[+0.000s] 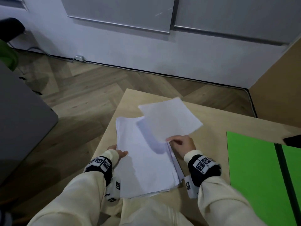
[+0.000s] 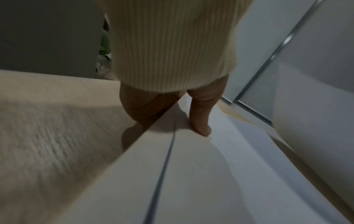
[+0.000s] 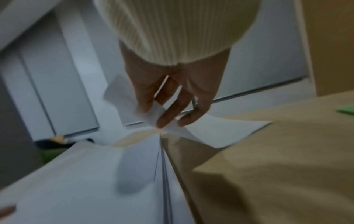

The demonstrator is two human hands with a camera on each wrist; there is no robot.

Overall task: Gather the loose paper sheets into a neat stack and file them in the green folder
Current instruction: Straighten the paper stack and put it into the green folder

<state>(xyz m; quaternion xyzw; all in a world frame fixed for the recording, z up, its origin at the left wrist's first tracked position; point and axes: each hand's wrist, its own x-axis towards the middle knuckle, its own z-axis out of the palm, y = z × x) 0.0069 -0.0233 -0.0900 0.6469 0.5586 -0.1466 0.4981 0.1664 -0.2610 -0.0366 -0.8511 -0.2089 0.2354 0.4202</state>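
A thick stack of white paper [image 1: 146, 167] lies on the pale wooden table [image 1: 211, 128], close to its left edge. My left hand [image 1: 121, 154] grips the stack's left edge, the thumb [image 2: 201, 121] on top and the fingers tucked beneath. My right hand [image 1: 171, 141] pinches the near corner of one loose sheet [image 1: 169, 118], held slanted above the far right part of the stack. The right wrist view shows the fingertips [image 3: 162, 122] closed on that sheet [image 3: 226, 133]. The green folder [image 1: 252, 168] lies flat to the right, with a dark strip down it.
The table's left edge [image 1: 105, 128] drops to a herringbone wood floor. A grey table [image 1: 19, 119] stands at the left. A dark object [image 1: 293, 141] juts in over the folder's far right corner. White wall panels run behind.
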